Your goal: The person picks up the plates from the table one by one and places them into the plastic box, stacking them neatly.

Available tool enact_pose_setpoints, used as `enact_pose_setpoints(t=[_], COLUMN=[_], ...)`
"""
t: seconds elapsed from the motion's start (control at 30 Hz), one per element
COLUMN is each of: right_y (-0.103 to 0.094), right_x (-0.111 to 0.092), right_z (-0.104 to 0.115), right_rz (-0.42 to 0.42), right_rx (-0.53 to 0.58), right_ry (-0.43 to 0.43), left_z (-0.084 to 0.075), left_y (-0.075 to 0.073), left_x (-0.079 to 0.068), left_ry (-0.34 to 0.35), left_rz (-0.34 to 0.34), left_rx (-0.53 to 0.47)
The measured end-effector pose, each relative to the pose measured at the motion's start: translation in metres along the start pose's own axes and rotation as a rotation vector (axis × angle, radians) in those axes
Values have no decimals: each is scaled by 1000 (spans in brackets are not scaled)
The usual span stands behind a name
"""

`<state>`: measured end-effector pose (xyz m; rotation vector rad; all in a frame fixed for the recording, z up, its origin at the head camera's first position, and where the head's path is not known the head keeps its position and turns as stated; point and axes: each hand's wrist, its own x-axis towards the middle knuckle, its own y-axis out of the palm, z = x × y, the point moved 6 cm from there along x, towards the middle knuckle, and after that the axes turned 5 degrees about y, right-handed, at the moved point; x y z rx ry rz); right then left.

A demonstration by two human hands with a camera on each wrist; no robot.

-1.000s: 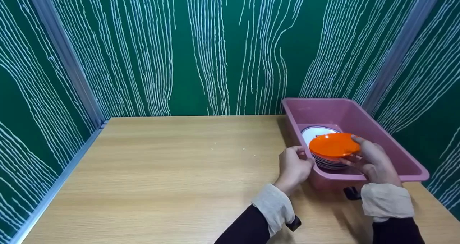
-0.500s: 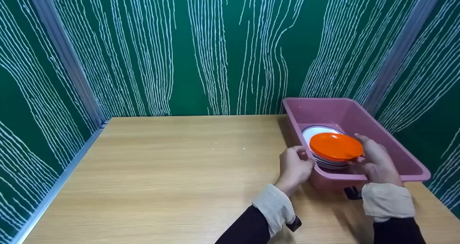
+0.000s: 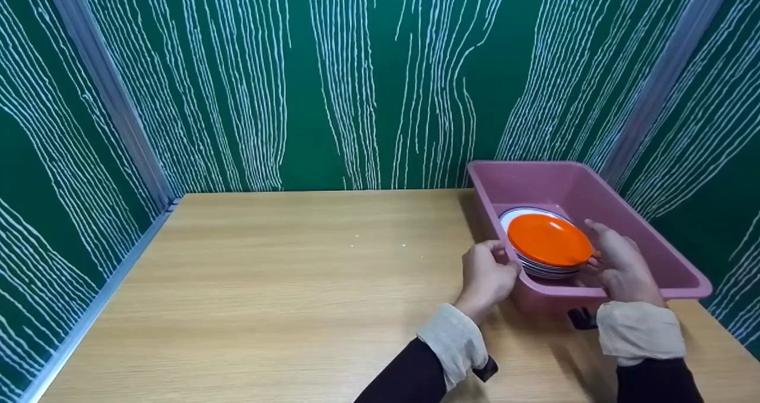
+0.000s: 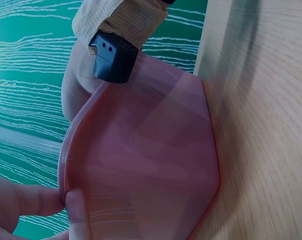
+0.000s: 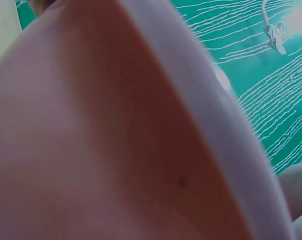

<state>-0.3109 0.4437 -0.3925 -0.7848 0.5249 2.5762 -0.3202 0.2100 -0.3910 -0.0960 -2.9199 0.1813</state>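
In the head view, my left hand (image 3: 488, 278) pinches the near left rim of a pink plastic basin (image 3: 656, 246). The left wrist view shows thumb and finger (image 4: 77, 212) on either side of that rim. Inside the basin, an orange plate (image 3: 549, 240) lies on a stack of white plates (image 3: 549, 270) with dark-edged rims. My right hand (image 3: 623, 266) reaches over the near wall, thumb raised off the plate and fingertips beside its right edge. Whether those fingertips touch it is hard to tell. The basin's wall (image 5: 116, 125) fills most of the right wrist view and hides the fingers.
The basin stands at the right of a wooden table (image 3: 285, 296), against green walls (image 3: 386, 82) with white line patterns. A few small pale specks (image 3: 404, 246) lie on the table. Metal posts (image 3: 113, 88) mark the corners.
The orange plate, held tilted a second ago, has lowered leftward onto the white stack. My right thumb and fingers have let go of it. The left hand keeps its hold on the rim.
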Motion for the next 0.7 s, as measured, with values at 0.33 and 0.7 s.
enact_pose_setpoints(t=[0.33, 0.7], right_y=[0, 18], right_x=[4, -3], right_z=[4, 12], right_rz=[-22, -93], right_rx=[-100, -479], right_ry=[-51, -331], left_z=[0, 3], left_y=[2, -13], left_x=[2, 4], left_ry=[-14, -113], left_rz=[21, 157], left_rx=[16, 68])
